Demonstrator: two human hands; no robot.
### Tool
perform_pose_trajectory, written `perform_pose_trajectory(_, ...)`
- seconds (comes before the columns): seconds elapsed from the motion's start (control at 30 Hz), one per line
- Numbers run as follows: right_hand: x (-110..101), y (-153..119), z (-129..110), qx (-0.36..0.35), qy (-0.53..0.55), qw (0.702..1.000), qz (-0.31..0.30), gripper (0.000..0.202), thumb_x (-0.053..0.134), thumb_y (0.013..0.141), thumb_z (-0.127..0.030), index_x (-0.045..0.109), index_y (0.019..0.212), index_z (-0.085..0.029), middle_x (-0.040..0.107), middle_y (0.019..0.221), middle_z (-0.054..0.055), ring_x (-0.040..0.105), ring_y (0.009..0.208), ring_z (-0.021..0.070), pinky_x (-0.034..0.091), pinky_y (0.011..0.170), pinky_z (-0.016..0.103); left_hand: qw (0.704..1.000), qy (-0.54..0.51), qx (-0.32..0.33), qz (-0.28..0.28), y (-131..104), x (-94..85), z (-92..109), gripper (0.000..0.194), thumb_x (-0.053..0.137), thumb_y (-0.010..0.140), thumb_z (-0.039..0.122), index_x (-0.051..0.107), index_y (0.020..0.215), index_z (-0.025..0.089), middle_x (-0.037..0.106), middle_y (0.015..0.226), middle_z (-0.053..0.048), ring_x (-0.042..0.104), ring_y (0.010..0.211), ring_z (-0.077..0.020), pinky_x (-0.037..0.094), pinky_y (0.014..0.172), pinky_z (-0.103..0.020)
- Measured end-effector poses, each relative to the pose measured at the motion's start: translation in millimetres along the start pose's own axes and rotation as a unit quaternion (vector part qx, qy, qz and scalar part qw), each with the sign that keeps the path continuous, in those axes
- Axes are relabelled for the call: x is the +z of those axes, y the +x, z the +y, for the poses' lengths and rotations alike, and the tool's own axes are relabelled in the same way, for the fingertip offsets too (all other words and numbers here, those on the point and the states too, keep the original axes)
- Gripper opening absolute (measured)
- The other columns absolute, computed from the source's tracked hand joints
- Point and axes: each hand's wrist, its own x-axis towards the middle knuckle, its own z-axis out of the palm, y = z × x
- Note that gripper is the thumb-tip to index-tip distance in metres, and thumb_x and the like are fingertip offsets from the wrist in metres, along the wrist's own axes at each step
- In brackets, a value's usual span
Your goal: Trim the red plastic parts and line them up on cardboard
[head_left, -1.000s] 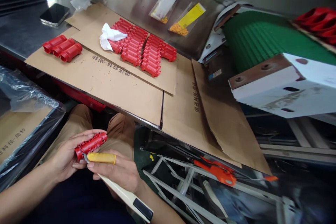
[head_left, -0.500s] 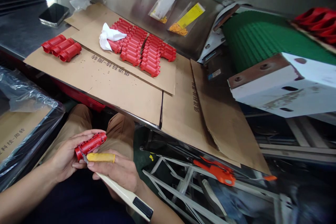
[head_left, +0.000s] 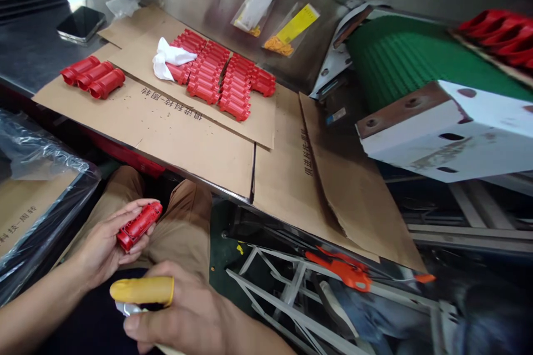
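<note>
A red plastic tube-shaped part [head_left: 139, 226] lies in my left hand [head_left: 104, 241], with fingers wrapped around it above my lap. Closer to the camera, my right hand [head_left: 187, 310] grips a trimming knife [head_left: 128, 308]; its short metal blade shows below the index finger. A yellow finger cot [head_left: 144, 290] covers that finger. Most of the knife's cream handle is hidden behind the hand. Blade and red part are apart. On the cardboard [head_left: 187, 150], three similar red parts [head_left: 95, 76] lie at the left, and rows of more red parts [head_left: 208, 75] lie farther back.
A white cloth [head_left: 170, 58] rests by the rows. A phone [head_left: 81, 23] lies at the back left, and bags with yellow finger cots [head_left: 287, 33] lie behind. On the right stands a green conveyor belt [head_left: 400, 61] carrying red parts. A plastic-lined box [head_left: 25, 199] is at my left.
My right hand has pulled the knife away from the red part, down and toward the camera. The red part has turned slightly in my left hand. The view has shifted a little.
</note>
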Motion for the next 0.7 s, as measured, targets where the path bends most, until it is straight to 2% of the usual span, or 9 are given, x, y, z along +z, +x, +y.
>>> perform_pose_trajectory(0.03, 1.3, -4.7, 1.7, 0.006, 0.017, 0.999, 0.028, 0.023, 0.058, 0.109, -0.028, 0.066, 0.131, -0.026, 0.081, 0.106, 0.001, 0.077, 0.102, 0.0133, 0.066, 0.091, 0.021, 0.999, 0.006, 0.033, 0.008, -0.3, -0.3, -0.4, 0.047, 0.081, 0.087, 0.043, 0.069, 0.127, 0.022, 0.073, 0.082, -0.008, 0.058, 0.054, -0.0116, 0.043, 0.043, -0.016)
perform_pose_trajectory(0.1, 4.1, -11.8, 7.0, 0.06, 0.018, 0.993, 0.103, 0.021, 0.06, 0.108, -0.026, 0.068, 0.127, -0.026, 0.08, 0.103, 0.003, 0.078, 0.099, 0.0164, 0.068, 0.091, 0.029, 0.992, 0.031, 0.121, 0.031, -1.0, -1.5, -1.7, 0.042, 0.084, 0.087, 0.042, 0.067, 0.122, 0.025, 0.075, 0.091, -0.006, 0.067, 0.068, -0.0145, 0.057, 0.059, -0.021)
perform_pose_trajectory(0.17, 6.8, -14.9, 12.1, 0.102, -0.022, 0.98, 0.167, 0.021, 0.063, 0.105, -0.023, 0.069, 0.126, -0.023, 0.08, 0.106, 0.008, 0.078, 0.101, 0.021, 0.068, 0.091, 0.036, 0.976, 0.061, 0.202, 0.051, -1.8, -3.9, -3.8, 0.04, 0.088, 0.084, 0.041, 0.065, 0.114, 0.028, 0.075, 0.092, -0.002, 0.069, 0.075, -0.0146, 0.06, 0.069, -0.023)
perform_pose_trajectory(0.23, 9.8, -14.8, 15.5, 0.111, -0.069, 0.974, 0.185, 0.025, 0.065, 0.103, -0.017, 0.07, 0.127, -0.02, 0.079, 0.114, 0.012, 0.078, 0.106, 0.0226, 0.068, 0.092, 0.036, 0.957, 0.1, 0.265, 0.067, -2.8, -7.0, -6.0, 0.038, 0.09, 0.082, 0.04, 0.064, 0.108, 0.03, 0.075, 0.091, 0.001, 0.069, 0.076, -0.0145, 0.06, 0.07, -0.022)
perform_pose_trajectory(0.3, 13.1, -13.4, 17.2, 0.088, -0.097, 0.974, 0.185, 0.031, 0.064, 0.101, -0.011, 0.068, 0.131, -0.018, 0.079, 0.118, 0.014, 0.077, 0.108, 0.0225, 0.069, 0.091, 0.034, 0.938, 0.147, 0.303, 0.08, -4.2, -9.9, -7.9, 0.035, 0.089, 0.083, 0.04, 0.064, 0.106, 0.03, 0.074, 0.093, 0.002, 0.069, 0.081, -0.0156, 0.06, 0.075, -0.022)
perform_pose_trajectory(0.5, 19.4, -8.9, 21.7, 0.036, -0.093, 0.974, 0.202, 0.03, 0.063, 0.101, -0.008, 0.069, 0.13, -0.011, 0.079, 0.113, 0.016, 0.076, 0.112, 0.0243, 0.068, 0.093, 0.036, 0.907, 0.226, 0.339, 0.109, -9.4, -10.8, -8.6, 0.03, 0.086, 0.085, 0.04, 0.065, 0.105, 0.033, 0.073, 0.099, 0.002, 0.07, 0.09, -0.0191, 0.059, 0.083, -0.025)
perform_pose_trajectory(0.7, 18.4, -8.3, 20.9, 0.043, -0.09, 0.975, 0.197, 0.03, 0.062, 0.101, -0.009, 0.07, 0.13, -0.013, 0.08, 0.115, 0.015, 0.076, 0.111, 0.0238, 0.068, 0.092, 0.036, 0.913, 0.227, 0.325, 0.095, -8.2, -9.8, -7.6, 0.028, 0.085, 0.087, 0.039, 0.065, 0.106, 0.032, 0.075, 0.098, 0.002, 0.071, 0.09, -0.0192, 0.059, 0.084, -0.025)
